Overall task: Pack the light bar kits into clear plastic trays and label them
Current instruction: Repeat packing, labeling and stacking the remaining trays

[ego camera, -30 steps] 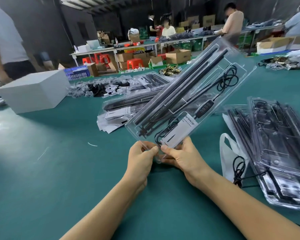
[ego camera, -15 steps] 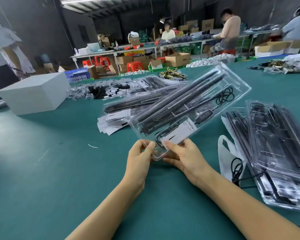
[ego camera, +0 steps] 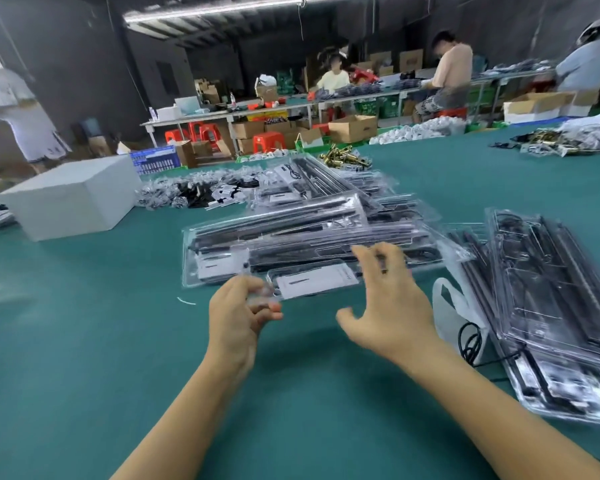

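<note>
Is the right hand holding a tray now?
No: the right hand is open, fingers spread above the packed tray and gripping nothing.

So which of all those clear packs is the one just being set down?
Start at the big green table and find the heap of clear packs straight ahead. The packed tray is the nearest one on that heap, by the left hand, its white label card facing up at the near end.

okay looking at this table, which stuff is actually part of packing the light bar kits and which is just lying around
Part of the job:
packed tray under the left hand
right hand, open above it
pile of packed trays
stack of trays at right

Lying about:
white box
brass parts
white plastic bag
</note>
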Demonstrator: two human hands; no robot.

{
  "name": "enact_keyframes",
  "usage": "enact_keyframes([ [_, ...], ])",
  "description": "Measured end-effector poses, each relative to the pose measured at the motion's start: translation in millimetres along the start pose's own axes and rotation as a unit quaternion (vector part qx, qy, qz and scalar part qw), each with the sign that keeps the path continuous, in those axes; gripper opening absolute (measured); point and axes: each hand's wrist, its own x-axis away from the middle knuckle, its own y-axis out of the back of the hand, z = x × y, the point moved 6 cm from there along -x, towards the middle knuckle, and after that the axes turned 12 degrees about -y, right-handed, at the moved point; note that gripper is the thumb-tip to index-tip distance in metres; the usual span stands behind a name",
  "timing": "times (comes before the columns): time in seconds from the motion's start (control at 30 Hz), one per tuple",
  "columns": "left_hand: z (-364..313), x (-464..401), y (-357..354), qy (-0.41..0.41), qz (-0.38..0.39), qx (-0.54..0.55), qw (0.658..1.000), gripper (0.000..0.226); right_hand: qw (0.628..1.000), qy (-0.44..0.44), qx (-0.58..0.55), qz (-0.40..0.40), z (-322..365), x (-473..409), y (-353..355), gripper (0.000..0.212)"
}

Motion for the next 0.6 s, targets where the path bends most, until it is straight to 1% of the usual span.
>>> enact_keyframes([
  [0.03, -2, 1, -2, -0.001, 0.007, 0.01, 1.0, 0.032, 0.998, 0.008, 0.057, 0.009, 0, 1, -5, 0.079],
  [0.07, -3, 3, -4, -0.004, 0.023, 0.017, 1.0, 0.027, 0.995, 0.008, 0.1, 0.002, 0, 1, -7, 0.076],
  [0.1, -4, 5, -8, -0.011, 0.045, 0.023, 0.999, 0.019, 0.992, 0.002, 0.121, -0.02, -1, -1, -4, 0.068],
  [0.13, -5, 8, -12, -0.016, 0.07, 0.032, 0.997, 0.013, 0.992, -0.004, 0.118, -0.048, -3, -3, 2, 0.06],
  [0.17, -6, 9, -15, -0.021, 0.094, 0.045, 0.994, 0.015, 0.992, -0.005, 0.101, -0.079, -4, -5, 8, 0.052],
  [0.23, -6, 10, -22, -0.028, 0.136, 0.065, 0.988, 0.027, 0.99, 0.008, 0.074, -0.123, -7, -8, 20, 0.041],
  [0.27, -5, 9, -23, -0.027, 0.142, 0.057, 0.988, 0.032, 0.988, 0.013, 0.061, -0.14, -9, -9, 26, 0.037],
  [0.3, -2, 8, -21, -0.03, 0.135, 0.034, 0.99, 0.037, 0.986, 0.015, 0.044, -0.162, -11, -10, 32, 0.034],
  [0.37, 2, 3, -9, -0.072, 0.093, -0.081, 0.99, 0.04, 0.977, 0.016, 0.012, -0.213, -13, -9, 44, 0.029],
  [0.43, 3, -2, 5, -0.138, 0.054, -0.214, 0.965, 0.038, 0.965, 0.023, -0.02, -0.262, -13, -9, 57, 0.029],
  [0.47, 3, -5, 12, -0.153, 0.038, -0.254, 0.954, 0.036, 0.96, 0.023, -0.046, -0.276, -15, -10, 63, 0.03],
  [0.53, 5, -11, 22, -0.153, 0.02, -0.285, 0.946, 0.035, 0.951, 0.003, -0.119, -0.284, -19, -12, 73, 0.031],
  [0.57, 6, -13, 24, -0.149, 0.018, -0.29, 0.945, 0.035, 0.945, -0.013, -0.147, -0.293, -21, -12, 78, 0.025],
  [0.6, 8, -13, 25, -0.145, 0.019, -0.294, 0.945, 0.035, 0.938, -0.028, -0.167, -0.304, -25, -13, 82, 0.013],
])
